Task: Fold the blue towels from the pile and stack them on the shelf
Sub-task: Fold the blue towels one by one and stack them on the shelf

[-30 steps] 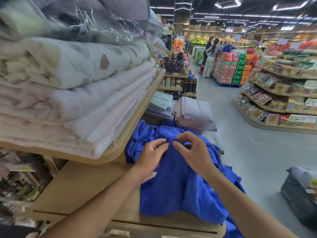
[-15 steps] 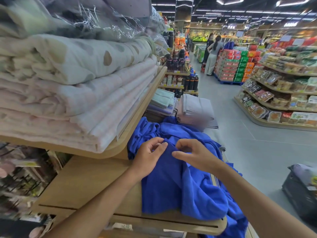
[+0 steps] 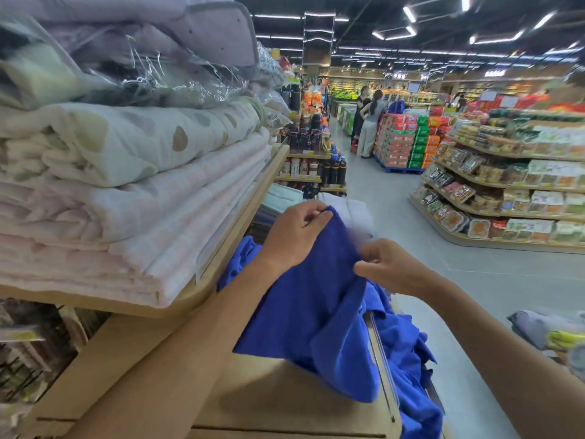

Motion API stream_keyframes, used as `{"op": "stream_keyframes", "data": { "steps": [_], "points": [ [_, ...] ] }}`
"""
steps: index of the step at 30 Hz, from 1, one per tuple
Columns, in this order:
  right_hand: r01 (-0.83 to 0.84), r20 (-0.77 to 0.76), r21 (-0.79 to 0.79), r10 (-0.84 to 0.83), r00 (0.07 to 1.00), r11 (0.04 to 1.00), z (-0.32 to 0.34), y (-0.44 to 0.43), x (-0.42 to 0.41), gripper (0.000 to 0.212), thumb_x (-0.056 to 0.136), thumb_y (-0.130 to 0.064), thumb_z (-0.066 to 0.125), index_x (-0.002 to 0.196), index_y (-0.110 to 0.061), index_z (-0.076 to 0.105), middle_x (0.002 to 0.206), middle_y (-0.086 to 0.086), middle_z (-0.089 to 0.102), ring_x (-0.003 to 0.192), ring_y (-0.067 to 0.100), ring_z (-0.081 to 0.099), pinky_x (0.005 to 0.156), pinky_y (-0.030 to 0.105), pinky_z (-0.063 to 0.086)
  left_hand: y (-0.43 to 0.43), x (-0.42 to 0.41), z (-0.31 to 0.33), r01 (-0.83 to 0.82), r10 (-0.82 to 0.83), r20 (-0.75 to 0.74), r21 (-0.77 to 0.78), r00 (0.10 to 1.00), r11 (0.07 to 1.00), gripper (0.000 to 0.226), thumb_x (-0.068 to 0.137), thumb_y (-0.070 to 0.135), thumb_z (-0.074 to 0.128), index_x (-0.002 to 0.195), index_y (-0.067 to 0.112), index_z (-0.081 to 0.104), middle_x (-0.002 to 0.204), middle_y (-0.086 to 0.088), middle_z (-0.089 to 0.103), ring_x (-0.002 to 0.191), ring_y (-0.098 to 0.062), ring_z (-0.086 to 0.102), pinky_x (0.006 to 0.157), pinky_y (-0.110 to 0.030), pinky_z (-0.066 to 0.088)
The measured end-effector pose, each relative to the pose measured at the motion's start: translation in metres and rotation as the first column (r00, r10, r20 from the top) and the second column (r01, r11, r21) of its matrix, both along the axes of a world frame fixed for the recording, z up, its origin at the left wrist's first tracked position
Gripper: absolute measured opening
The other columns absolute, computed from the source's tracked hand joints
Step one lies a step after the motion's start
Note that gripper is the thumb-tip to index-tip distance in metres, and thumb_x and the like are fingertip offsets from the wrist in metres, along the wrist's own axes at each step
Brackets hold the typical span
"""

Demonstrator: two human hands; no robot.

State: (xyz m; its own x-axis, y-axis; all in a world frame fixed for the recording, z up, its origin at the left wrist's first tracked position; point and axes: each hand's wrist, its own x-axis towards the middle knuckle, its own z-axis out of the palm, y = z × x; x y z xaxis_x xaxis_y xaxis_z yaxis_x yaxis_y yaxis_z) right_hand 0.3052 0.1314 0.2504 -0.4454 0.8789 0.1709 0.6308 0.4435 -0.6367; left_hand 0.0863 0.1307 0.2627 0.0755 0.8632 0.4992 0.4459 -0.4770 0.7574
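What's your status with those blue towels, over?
Left hand pinches blue towel at its top corner; right hand pinches its edge. Towel raised, unfolded, over the pile. Nothing seen in the way.

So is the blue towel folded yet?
Not yet. The blue towel hangs loose and rumpled, pinched by the left hand and right hand.

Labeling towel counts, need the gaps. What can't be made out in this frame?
Head view:
- Blue pile: towel count unclear; the lifted towel covers much of it, and the frame bottom cuts it off.
- Pale folded stack: mostly behind the left hand, blurred.
- Snack shelf packages: labels too small.
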Motion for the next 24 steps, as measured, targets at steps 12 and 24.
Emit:
{"op": "stream_keyframes", "data": {
  "steps": [12,24],
  "points": [
    [0.077,0.023,0.099,-0.080,0.997,0.992,0.080,-0.011,0.051,0.029,0.071,-0.028,0.052,0.043,-0.030,0.046,0.050,-0.015,0.030,0.049,0.006,0.028,0.049,0.022,0.022,0.045,0.030,0.116,0.043,-0.043,-0.004,0.125,0.999,0.991,0.018,0.104,0.032,0.056,0.103,0.021,0.071,0.094,-0.013,0.074,0.086,-0.027,0.069,0.074,-0.039,0.054],
    [0.147,0.128,0.115,-0.162,0.978,0.982,0.081,-0.009,0.103,0.028,0.066,-0.036,0.051,0.042,-0.027,0.040,0.046,-0.011,0.028,0.045,0.008,0.028,0.051,0.031,0.026,0.061,0.036,0.162,-0.030,0.016,0.069,0.199,0.997,0.980,0.019,0.103,0.031,0.056,0.100,0.020,0.071,0.096,-0.021,0.073,0.087,-0.038,0.068,0.078,-0.049,0.056]
  ]
}}
